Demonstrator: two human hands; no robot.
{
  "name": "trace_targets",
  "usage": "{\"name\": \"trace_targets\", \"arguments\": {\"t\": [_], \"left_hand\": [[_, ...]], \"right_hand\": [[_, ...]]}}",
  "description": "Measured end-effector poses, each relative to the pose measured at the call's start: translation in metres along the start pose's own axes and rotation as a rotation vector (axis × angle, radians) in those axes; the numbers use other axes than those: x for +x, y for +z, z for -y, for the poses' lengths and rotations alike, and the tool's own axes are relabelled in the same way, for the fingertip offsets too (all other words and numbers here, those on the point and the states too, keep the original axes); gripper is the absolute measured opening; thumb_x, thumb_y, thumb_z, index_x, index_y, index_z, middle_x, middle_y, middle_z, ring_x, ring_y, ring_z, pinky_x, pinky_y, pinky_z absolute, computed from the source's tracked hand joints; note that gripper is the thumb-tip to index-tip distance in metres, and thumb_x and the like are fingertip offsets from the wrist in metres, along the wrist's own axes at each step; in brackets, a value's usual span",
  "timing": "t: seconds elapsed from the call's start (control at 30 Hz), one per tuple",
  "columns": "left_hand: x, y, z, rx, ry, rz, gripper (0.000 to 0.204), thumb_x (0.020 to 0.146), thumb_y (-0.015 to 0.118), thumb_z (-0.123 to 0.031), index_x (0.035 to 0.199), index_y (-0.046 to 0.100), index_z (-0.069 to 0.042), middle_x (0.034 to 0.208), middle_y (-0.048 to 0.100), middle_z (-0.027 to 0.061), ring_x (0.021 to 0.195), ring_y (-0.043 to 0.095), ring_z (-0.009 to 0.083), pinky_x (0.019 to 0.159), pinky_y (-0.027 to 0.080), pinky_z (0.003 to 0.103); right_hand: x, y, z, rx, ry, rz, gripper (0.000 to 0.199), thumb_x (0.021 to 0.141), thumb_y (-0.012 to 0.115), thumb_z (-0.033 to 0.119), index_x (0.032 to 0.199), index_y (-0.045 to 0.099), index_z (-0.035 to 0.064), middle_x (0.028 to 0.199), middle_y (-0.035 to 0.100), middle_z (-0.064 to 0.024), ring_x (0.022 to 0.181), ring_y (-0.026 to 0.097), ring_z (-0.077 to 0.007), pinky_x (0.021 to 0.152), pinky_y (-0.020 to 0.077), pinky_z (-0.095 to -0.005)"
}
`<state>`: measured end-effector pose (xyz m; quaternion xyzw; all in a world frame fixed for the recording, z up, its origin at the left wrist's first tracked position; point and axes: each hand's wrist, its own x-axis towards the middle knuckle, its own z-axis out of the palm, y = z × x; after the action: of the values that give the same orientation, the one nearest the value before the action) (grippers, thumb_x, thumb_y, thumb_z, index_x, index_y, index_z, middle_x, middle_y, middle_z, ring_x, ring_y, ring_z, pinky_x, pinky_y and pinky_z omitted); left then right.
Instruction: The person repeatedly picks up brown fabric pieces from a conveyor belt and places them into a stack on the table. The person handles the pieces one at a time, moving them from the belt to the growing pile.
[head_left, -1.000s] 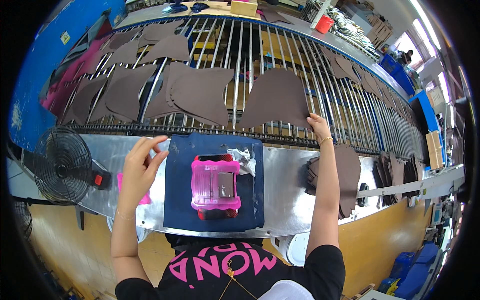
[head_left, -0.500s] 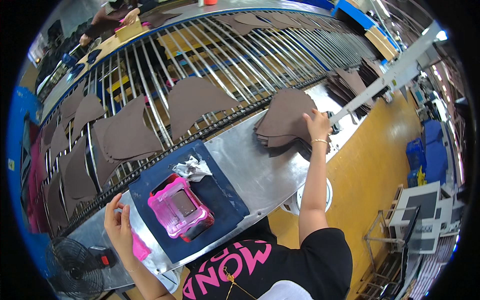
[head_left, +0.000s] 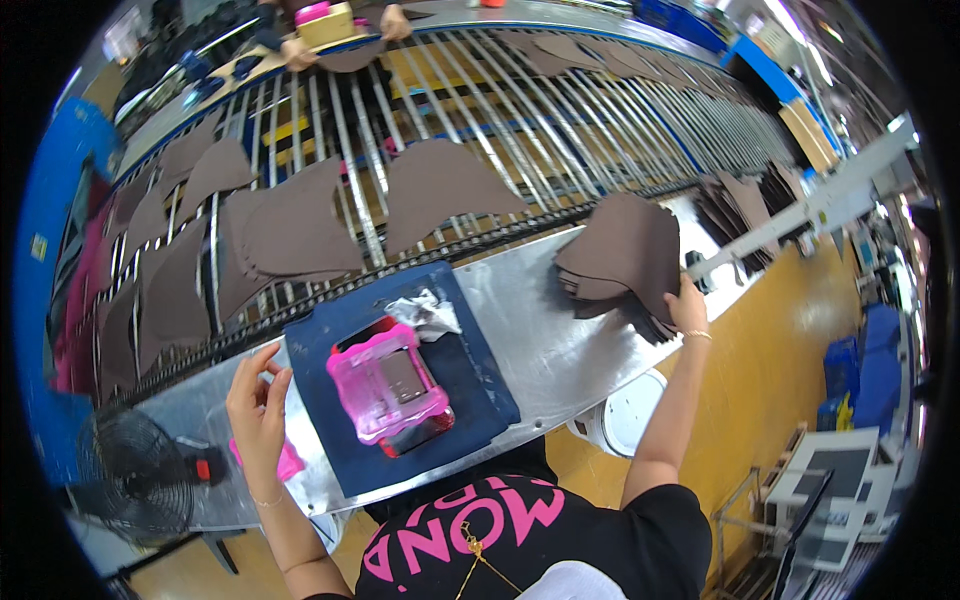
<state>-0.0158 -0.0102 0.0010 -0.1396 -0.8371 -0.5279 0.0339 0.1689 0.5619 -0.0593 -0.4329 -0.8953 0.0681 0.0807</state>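
Observation:
My right hand point(head_left: 688, 308) has its fingers closed on the right edge of the top brown flat cut piece point(head_left: 625, 240), which bends up there from a stack of similar pieces on the metal table. My left hand point(head_left: 258, 405) hangs empty at the left edge of a dark blue mat point(head_left: 345, 455), its fingers loosely bent and apart from the thumb. On this mat lies a pink frame-like tray point(head_left: 362, 400) with a dark block inside, partly over a red and black container point(head_left: 420, 437). A crumpled whitish cloth point(head_left: 428, 312) is beside them.
A roller conveyor point(head_left: 370, 220) with brown pieces runs along the table's far side. At the left are a black fan point(head_left: 135, 475) and a pink object point(head_left: 287, 462). A grey metal arm point(head_left: 800, 215) crosses at the right. Another person's hands point(head_left: 298, 52) hold a brown piece across the conveyor.
My right hand has moved from the stack's top to its right edge, and the top piece's edge has bent up. My left hand stays nearly still. The other person's hands have moved over the conveyor.

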Motion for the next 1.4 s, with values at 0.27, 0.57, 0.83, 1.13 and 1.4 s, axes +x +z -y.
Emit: {"name": "trace_targets", "arguments": {"t": [0.27, 0.57, 0.83, 1.13, 1.4], "left_hand": [[0.011, 0.005, -0.022, -0.062, 0.054, 0.012, 0.029, 0.084, 0.064, -0.002, 0.113, 0.062, -0.003, 0.091, 0.056, 0.0021, 0.070, 0.055, 0.0068, 0.054, 0.046, 0.019], [0.008, -0.031, -0.034, -0.431, -0.158, 0.018, 0.029, 0.088, 0.064, -0.016, 0.112, 0.059, 0.000, 0.091, 0.065, 0.0052, 0.067, 0.064, 0.0144, 0.055, 0.052, 0.023], [-0.047, -0.113, -0.033, -0.054, -0.053, -0.364, 0.014, 0.085, 0.067, -0.009, 0.096, 0.066, 0.000, 0.079, 0.066, 0.0037, 0.059, 0.061, 0.0085, 0.049, 0.044, 0.017], [-0.049, -0.073, -0.009, -0.103, -0.091, -0.175, 0.008, 0.084, 0.060, 0.003, 0.091, 0.061, 0.007, 0.074, 0.060, 0.0042, 0.058, 0.062, 0.0092, 0.050, 0.048, 0.020], [-0.013, 0.004, -0.015, 0.221, 0.293, 0.142, 0.010, 0.079, 0.066, -0.003, 0.089, 0.065, -0.001, 0.073, 0.057, 0.0064, 0.057, 0.061, 0.0171, 0.050, 0.047, 0.027]], "right_hand": [[-0.059, -0.106, 0.135, 1.033, -0.333, 0.153, 0.026, 0.097, 0.047, 0.013, 0.120, 0.046, 0.0025, 0.088, 0.064, -0.0100, 0.054, 0.064, -0.0149, 0.033, 0.0418, -0.0195], [-0.122, -0.057, 0.293, 1.472, -0.738, 0.765, 0.033, 0.093, 0.052, 0.006, 0.123, 0.040, -0.0008, 0.098, 0.064, -0.0148, 0.068, 0.067, -0.0199, 0.052, 0.0517, -0.0236], [-0.162, -0.016, 0.326, 1.057, -1.054, 0.438, 0.020, 0.075, 0.074, 0.008, 0.092, 0.065, 0.0015, 0.075, 0.067, -0.0091, 0.067, 0.065, -0.0208, 0.069, 0.0510, -0.0265], [-0.140, 0.007, 0.271, 0.846, -1.164, 0.100, 0.012, 0.064, 0.077, 0.001, 0.062, 0.066, 0.0027, 0.064, 0.063, -0.0093, 0.062, 0.062, -0.0258, 0.083, 0.0471, -0.0386], [-0.120, 0.034, 0.172, 0.798, -1.015, 0.106, 0.020, 0.073, 0.061, -0.005, 0.090, 0.069, 0.0012, 0.074, 0.066, -0.0100, 0.061, 0.055, -0.0222, 0.069, 0.0449, -0.0295]]}}
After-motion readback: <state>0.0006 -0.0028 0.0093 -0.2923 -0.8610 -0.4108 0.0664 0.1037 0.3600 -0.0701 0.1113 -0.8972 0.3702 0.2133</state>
